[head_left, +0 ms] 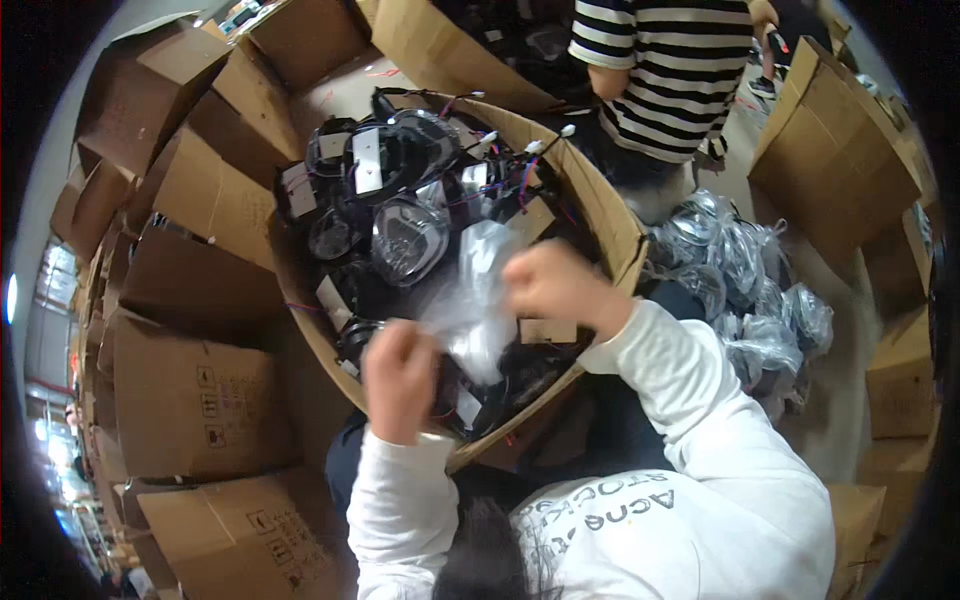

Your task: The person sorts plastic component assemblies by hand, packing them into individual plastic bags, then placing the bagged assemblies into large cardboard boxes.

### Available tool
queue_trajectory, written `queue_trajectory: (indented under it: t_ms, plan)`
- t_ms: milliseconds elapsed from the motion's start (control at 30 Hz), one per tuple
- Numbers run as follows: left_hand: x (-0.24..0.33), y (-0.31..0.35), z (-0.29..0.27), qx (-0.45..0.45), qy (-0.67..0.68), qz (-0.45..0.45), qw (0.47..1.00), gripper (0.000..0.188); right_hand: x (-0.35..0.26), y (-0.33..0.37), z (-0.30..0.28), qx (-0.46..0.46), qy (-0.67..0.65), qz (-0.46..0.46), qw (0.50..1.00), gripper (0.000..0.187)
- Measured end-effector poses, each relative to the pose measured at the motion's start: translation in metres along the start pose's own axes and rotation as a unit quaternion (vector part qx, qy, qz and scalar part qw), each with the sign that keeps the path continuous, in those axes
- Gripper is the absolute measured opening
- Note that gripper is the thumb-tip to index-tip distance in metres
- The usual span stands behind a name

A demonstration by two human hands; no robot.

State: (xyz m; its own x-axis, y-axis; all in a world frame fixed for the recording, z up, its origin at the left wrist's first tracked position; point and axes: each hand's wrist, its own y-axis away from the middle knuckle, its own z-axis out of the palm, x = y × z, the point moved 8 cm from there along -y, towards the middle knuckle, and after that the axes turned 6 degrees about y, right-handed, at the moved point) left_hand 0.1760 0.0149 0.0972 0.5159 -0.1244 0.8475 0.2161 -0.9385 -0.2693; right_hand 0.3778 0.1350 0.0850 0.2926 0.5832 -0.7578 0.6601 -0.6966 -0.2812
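Note:
A clear plastic bag (478, 325) is stretched between my two hands, partly smeared by motion. My left hand (400, 375) is closed on its near left side, and my right hand (560, 288) pinches it on the right. I cannot make out whether anything is inside the bag. Right below is a large open cardboard box (612, 200), filled with black plastic parts (410, 240). Many of these have clear covers, pale rectangular plates and thin coloured wires ending in white connectors.
On the floor to the right lies a heap of parts in clear bags (745, 300). Open cardboard boxes (190, 400) crowd the left side, and more boxes (835, 150) stand at right. Beyond my box is a person in a striped shirt (670, 75), beside another filled box (450, 50).

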Motion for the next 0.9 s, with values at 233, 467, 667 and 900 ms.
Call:
queue_trajectory:
  t_ms: [233, 467, 667, 900]
  plan:
    - [-0.029, -0.009, -0.083, 0.155, 0.074, -0.024, 0.985, 0.018, 0.009, 0.012, -0.103, 0.472, 0.343, -0.035, 0.812, 0.019]
    - [-0.026, -0.017, -0.073, 0.016, -0.031, -0.002, 0.999, 0.021, 0.028, -0.006, -0.059, 0.194, 0.169, 0.036, 0.966, 0.011]
    - [-0.122, -0.025, -0.076, -0.028, -0.307, -0.030, 0.951, 0.059, -0.057, 0.035, -0.118, 0.478, 0.184, -0.171, 0.842, 0.018]
    - [-0.150, -0.035, -0.033, -0.141, -0.435, -0.071, 0.886, 0.086, 0.045, -0.004, 0.071, -0.123, 0.304, 0.093, 0.940, 0.024]
